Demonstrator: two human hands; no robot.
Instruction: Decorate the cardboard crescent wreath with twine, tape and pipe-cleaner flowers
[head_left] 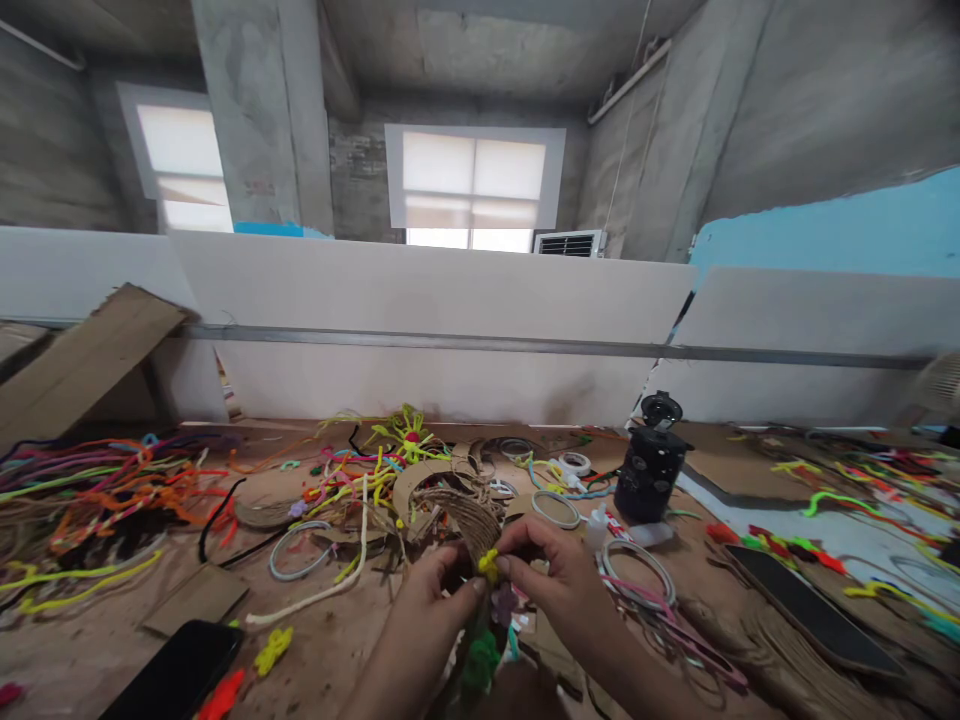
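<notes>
Both hands are up close together over the front of the bench [315, 665], working on this curved band wrapped in brown twine [474, 515]. The right hand [551, 565] has thumb and finger pinched on a little yellow fuzzy piece [488, 566] sitting at the band's near end. The left hand [435, 600] is closed around that same end from the other side, thumb right by the yellow bit, though I honestly can't tell if it's pressing on it too. Just below the fingers there's a small purple flower [503, 604] and then a green fuzzy clump [481, 660], kinda blurry. Rest of the bench is a proper mess: a yellow flower [273, 651] lying near a black phone [180, 665] on the left, a square of cardboard [196, 600] just behind the phone, and a big tangle of orange pipe cleaners [150, 500] further back. Off to the right, a black tumbler [651, 475] stands upright with its lid flipped up, and a white ring [637, 572] lies in front of it.
</notes>
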